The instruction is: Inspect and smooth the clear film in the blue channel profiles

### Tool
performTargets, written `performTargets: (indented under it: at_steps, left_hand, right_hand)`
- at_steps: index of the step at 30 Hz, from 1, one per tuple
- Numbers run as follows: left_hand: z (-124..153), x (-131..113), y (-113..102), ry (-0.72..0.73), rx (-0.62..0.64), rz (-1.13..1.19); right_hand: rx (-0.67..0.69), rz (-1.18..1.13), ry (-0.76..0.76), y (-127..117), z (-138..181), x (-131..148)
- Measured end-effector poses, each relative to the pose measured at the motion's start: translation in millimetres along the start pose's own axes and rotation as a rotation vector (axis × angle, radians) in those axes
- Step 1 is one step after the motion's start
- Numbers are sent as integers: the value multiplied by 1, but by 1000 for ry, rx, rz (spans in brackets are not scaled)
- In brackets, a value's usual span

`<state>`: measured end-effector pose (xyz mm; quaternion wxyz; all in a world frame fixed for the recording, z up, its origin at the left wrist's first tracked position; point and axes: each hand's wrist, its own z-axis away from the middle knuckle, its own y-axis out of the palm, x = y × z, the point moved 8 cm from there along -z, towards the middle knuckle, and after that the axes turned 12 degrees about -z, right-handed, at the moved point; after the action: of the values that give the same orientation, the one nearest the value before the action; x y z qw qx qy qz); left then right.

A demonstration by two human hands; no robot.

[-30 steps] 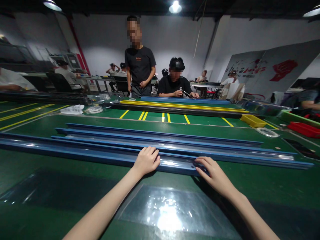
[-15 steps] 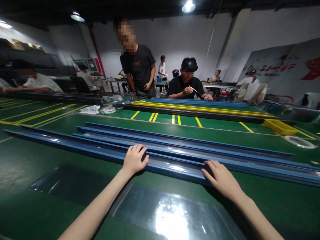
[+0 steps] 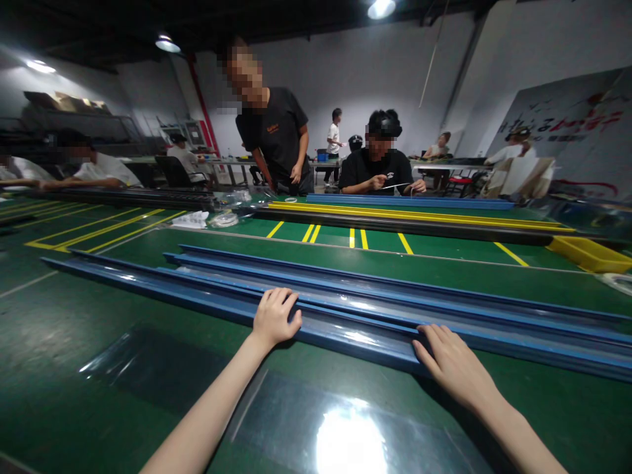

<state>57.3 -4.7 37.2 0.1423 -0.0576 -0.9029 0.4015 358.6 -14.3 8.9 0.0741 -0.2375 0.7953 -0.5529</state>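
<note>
A long blue channel rail (image 3: 148,289) lies across the green table (image 3: 59,342), nearest to me, with two more blue rails (image 3: 345,276) behind it. My left hand (image 3: 274,319) rests on the near rail with its fingers curled over the front edge. My right hand (image 3: 451,362) lies flat on the same rail further right, fingertips on its top. A clear plastic sheet (image 3: 345,428) lies on the table under my forearms, glaring with lamp light.
Yellow, black and blue rails (image 3: 419,217) lie at the table's far side, where one person sits and another stands. A yellow bin (image 3: 587,253) sits at the far right. White bags (image 3: 190,219) lie at the far left. Other people work at tables behind.
My view has turned left, so the rails' left ends now show. Both hands have stayed on the near blue rail, the right one sliding slightly rightward along it.
</note>
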Motion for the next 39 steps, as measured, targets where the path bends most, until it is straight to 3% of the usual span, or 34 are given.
performTargets:
  at_steps: [17, 25, 28, 35, 39]
  left_hand:
    - [-12, 5, 9, 31, 10, -43]
    - [-16, -7, 4, 110, 24, 12]
    - [-20, -24, 0, 154, 12, 62]
    - [-29, -100, -8, 348, 3, 180]
    - [-30, -110, -2, 347, 53, 145]
  right_hand:
    - [24, 33, 55, -2, -16, 10]
    - [17, 154, 76, 0, -19, 15]
    - [2, 166, 104, -1, -20, 17]
    - [1, 144, 172, -4, -21, 25]
    - [13, 120, 206, -2, -24, 36]
